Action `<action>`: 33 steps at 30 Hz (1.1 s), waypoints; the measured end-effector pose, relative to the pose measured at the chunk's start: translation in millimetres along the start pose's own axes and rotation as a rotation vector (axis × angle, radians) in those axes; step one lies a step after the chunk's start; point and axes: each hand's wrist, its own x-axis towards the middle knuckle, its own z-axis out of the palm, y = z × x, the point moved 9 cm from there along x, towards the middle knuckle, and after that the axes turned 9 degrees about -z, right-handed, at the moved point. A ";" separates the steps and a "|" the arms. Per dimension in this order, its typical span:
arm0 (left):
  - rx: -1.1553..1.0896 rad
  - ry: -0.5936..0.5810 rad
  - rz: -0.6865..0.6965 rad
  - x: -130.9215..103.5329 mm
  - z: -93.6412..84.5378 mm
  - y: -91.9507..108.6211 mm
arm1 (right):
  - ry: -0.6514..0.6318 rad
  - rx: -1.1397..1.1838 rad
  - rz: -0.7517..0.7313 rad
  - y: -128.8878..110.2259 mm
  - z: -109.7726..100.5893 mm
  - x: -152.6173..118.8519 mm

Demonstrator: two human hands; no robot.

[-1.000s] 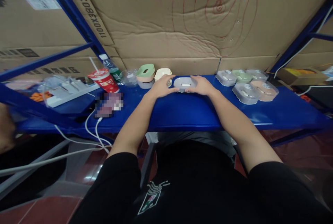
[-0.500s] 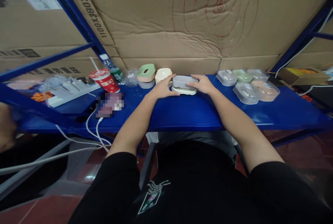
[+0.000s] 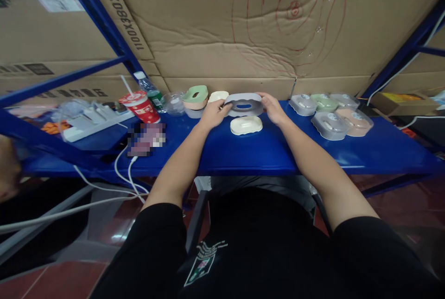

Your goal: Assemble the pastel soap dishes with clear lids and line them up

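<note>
Shell (image 3: 244, 96) in grey, held between left hand (image 3: 214, 113) and right hand (image 3: 273, 108) over blue table (image 3: 246, 157)

The grey piece is tilted, its hollow side turned toward the wearer, with an oval slot through its middle. The left hand's thumb and fingers pinch one end; the right hand clasps the other — a two-ended grip, hands spread about as wide as the piece is long. Just in front of it, a cream oval piece (image 3: 246, 125) lies on the table. In this view the grey rim meets the cream piece's far edge; whether the two touch, I cannot tell.

Beside the left hand, partly hidden by it, sits a cream container (image 3: 219, 96). Next to that is a stack: green shell (image 3: 195, 92) on top, peach piece (image 3: 195, 104) under it, grey base (image 3: 195, 113) at the bottom. Farther left come a clear plastic container (image 3: 173, 103), a bottle (image 3: 153, 94) and a red cup (image 3: 142, 110) with a straw.

Well to the right of the right hand, five lidded boxes (image 3: 329, 124) stand grouped — three grey, one green, one peach. Behind everything rises cardboard (image 3: 194, 25) marked with red rings.
</note>
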 end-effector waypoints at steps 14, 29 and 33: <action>-0.015 -0.058 0.133 -13.1 -2.3 31.7 | 0.185 0.110 0.271 26.3 -13.1 -0.7; 0.166 0.651 -0.442 -19.8 -118.7 -58.8 | -0.299 -0.529 -0.001 25.9 7.2 -4.3; 0.254 0.650 -0.525 -17.9 -118.3 -83.7 | -0.466 -0.610 -0.050 28.5 19.0 -9.3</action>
